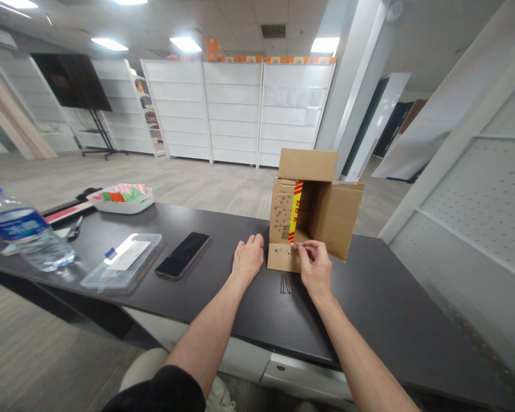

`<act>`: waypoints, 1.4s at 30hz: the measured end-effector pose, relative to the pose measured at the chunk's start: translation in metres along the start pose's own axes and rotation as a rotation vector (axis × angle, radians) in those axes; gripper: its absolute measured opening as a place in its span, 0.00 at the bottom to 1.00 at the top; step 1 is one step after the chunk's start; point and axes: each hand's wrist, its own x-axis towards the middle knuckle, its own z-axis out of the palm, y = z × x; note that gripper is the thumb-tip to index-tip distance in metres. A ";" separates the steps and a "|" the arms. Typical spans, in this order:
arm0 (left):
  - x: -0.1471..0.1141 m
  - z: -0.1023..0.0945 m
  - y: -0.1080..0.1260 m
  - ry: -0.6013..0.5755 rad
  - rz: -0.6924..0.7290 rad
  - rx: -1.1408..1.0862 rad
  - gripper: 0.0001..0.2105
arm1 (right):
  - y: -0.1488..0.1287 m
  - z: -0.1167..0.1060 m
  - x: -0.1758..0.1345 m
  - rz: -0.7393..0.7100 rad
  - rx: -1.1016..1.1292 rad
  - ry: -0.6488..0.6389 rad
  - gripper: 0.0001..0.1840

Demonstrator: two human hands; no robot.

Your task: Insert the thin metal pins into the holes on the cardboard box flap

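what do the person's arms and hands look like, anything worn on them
The left hand and right hand are ungloved, no ring or watch visible. A black fabric sleeve shows on the left arm; the right arm is bare as far as visible.

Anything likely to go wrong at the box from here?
1. The loose nails lie near the right hand; a bump could scatter them.
2. Pressing on the lower flap might shift or bend the open cardboard box; whether the left hand braces it isn't clear.
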 end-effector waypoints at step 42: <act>-0.001 -0.003 0.003 -0.014 -0.026 -0.002 0.08 | -0.004 -0.002 0.002 -0.376 -0.354 -0.219 0.06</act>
